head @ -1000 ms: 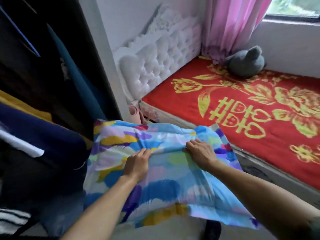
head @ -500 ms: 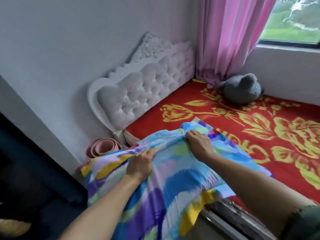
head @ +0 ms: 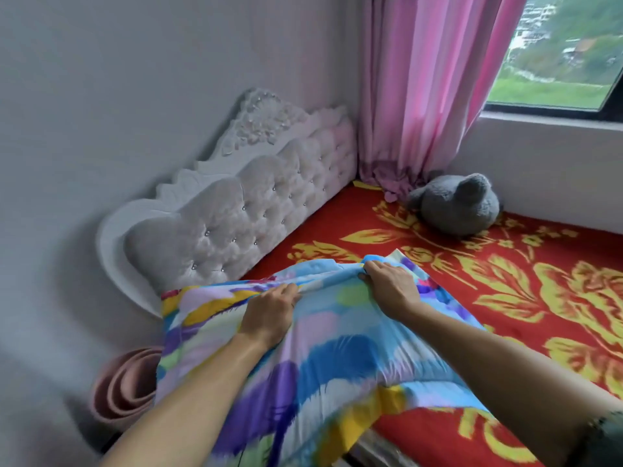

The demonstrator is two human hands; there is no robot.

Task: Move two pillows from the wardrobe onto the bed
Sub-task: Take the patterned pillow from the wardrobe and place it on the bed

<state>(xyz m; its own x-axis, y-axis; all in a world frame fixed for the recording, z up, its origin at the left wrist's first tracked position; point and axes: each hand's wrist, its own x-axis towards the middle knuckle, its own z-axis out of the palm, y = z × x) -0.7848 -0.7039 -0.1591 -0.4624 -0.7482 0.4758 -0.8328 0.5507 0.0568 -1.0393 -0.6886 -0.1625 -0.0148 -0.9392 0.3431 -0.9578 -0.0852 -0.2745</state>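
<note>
A pillow in a bright blue, purple, yellow and white cover hangs in front of me, partly over the near corner of the bed. My left hand grips its far edge on the left. My right hand grips the same edge further right. The bed has a red cover with gold flowers. Its white tufted headboard stands against the wall on the left. The wardrobe is out of view.
A grey plush toy lies at the bed's far corner below a pink curtain and a window. A rolled pink mat stands on the floor between the wall and the bed.
The view has swung away from the dark wardrobe toward the bed. Both hands have carried the pillow rightward and forward, over the bed's near corner.
</note>
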